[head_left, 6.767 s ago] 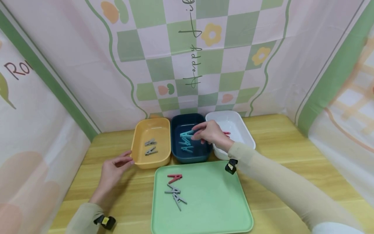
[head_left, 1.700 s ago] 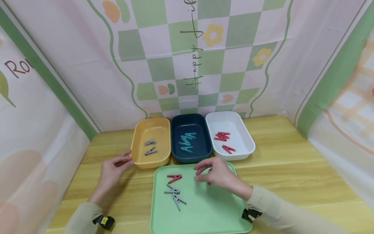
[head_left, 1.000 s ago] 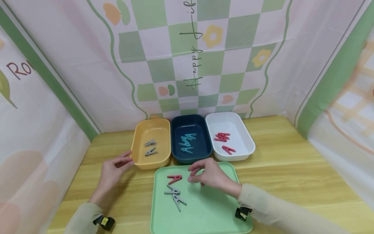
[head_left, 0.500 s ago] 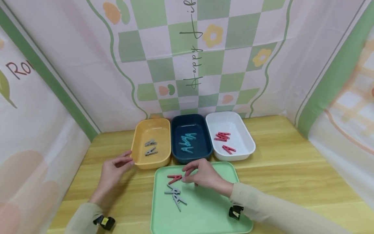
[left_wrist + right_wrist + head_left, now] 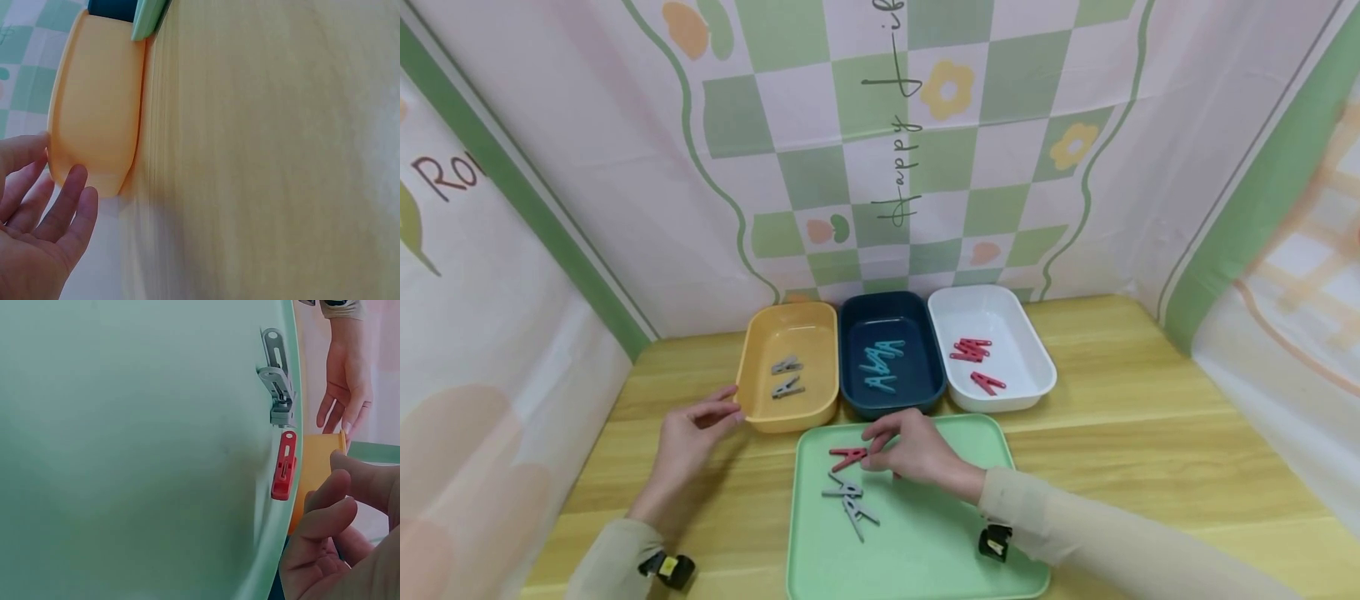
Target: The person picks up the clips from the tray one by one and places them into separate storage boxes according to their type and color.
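My left hand [image 5: 688, 442] touches the left front corner of the yellow box [image 5: 786, 325] with relaxed fingertips; the left wrist view shows its fingers [image 5: 69, 203] spread beside the box. My right hand [image 5: 917, 450] hovers at the right end of a red clothespin [image 5: 847, 457] on the green tray [image 5: 955, 533]. In the right wrist view a gap shows between its thumb and fingers, with the red clothespin [image 5: 284, 469] lying apart from them. Just in front of the red one, two grey clothespins [image 5: 854, 510] lie touching or overlapping on the tray.
Side by side behind the tray stand the yellow box, a dark blue box [image 5: 887, 304] and a white box [image 5: 977, 300]. They hold grey clothespins [image 5: 787, 387], several teal clothespins [image 5: 880, 367] and several red clothespins [image 5: 972, 350]. A printed cloth [image 5: 865, 167] rises behind them.
The right hand has left the blue box, where a teal clothespin was at its fingertips, come over the tray and slid left to the red clothespin. The left hand has stayed put.
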`<action>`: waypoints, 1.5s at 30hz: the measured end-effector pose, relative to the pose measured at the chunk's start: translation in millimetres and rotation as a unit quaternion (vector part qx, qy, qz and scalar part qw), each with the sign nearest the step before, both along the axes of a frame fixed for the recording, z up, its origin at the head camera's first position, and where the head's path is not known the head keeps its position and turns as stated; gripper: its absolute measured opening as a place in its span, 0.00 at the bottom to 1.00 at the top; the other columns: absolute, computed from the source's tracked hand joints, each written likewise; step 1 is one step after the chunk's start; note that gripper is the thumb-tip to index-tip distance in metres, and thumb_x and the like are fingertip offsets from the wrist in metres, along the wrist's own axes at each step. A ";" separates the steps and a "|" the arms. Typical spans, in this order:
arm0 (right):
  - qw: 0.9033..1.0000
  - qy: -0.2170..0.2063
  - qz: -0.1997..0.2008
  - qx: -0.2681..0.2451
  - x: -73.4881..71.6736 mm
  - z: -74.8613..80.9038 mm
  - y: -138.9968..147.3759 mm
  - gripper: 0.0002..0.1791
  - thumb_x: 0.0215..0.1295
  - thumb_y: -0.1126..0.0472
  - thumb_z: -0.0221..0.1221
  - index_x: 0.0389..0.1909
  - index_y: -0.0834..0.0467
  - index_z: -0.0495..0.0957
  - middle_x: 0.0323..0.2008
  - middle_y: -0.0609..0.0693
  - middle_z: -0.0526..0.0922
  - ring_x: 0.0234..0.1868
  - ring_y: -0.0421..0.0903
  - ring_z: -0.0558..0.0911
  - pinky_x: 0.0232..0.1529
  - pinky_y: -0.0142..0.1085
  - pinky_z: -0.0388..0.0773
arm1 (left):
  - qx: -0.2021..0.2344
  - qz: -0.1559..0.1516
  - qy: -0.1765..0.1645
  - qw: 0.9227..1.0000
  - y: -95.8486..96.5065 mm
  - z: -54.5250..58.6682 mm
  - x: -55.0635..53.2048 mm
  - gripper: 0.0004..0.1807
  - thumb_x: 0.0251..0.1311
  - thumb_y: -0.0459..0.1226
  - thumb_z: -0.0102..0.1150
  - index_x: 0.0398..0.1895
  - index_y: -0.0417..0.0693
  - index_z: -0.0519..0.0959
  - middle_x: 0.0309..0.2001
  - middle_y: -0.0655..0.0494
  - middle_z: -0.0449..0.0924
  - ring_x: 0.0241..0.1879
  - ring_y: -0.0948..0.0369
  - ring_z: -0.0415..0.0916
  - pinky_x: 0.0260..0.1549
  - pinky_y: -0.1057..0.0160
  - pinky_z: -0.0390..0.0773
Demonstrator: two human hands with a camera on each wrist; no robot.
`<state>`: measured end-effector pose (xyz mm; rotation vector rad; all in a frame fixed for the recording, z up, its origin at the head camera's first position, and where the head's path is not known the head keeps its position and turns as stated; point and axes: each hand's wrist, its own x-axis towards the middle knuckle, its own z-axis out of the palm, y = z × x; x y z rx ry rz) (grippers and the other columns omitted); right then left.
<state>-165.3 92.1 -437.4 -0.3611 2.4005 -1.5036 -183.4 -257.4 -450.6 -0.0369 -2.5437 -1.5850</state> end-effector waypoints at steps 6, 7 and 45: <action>1.000 0.000 0.002 0.002 -2.3 -4.2 -2.2 0.16 0.56 0.67 0.78 0.46 0.63 0.88 0.31 0.48 0.85 0.19 0.41 0.78 0.20 0.37 0.81 | 0.002 0.001 0.000 1.000 0.3 0.4 0.6 0.12 0.65 0.35 0.75 0.47 0.36 0.89 0.63 0.48 0.83 0.58 0.55 0.82 0.45 0.74 0.83; 1.000 0.000 0.002 0.003 -2.9 -4.5 -2.5 0.17 0.56 0.67 0.78 0.46 0.63 0.88 0.32 0.48 0.85 0.19 0.41 0.78 0.20 0.37 0.81 | 0.001 0.001 0.001 1.000 0.4 0.4 0.5 0.12 0.65 0.35 0.75 0.47 0.36 0.89 0.62 0.48 0.83 0.57 0.56 0.83 0.45 0.74 0.83; 0.999 -0.016 -0.004 0.051 -12.7 -18.0 -11.8 0.10 0.54 0.69 0.79 0.36 0.59 0.90 0.22 0.45 0.82 0.19 0.39 0.76 0.20 0.32 0.76 | 0.000 0.003 0.007 1.000 0.5 -2.0 -0.6 0.11 0.65 0.33 0.74 0.46 0.34 0.89 0.62 0.46 0.83 0.53 0.67 0.83 0.44 0.73 0.83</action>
